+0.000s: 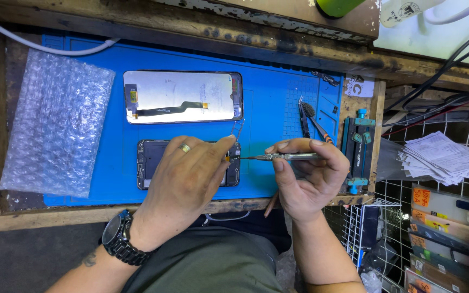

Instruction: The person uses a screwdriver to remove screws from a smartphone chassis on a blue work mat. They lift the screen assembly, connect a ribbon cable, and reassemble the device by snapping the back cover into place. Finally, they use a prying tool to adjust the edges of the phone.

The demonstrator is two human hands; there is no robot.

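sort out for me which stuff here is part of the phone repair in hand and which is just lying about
In use:
- opened phone body, under the left hand
- thin screwdriver, in the right hand
- detached screen with flex cable
- blue work mat

Lying about:
- bubble wrap
- tweezers
- blue clamp jig
- paper stack
- white cable

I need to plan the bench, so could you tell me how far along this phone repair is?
Done: the screen panel lies separated, face down, above the phone body. In hand: the left hand steadies the body while the right hand works a screwdriver at its edge. Left: the two parts are still apart.
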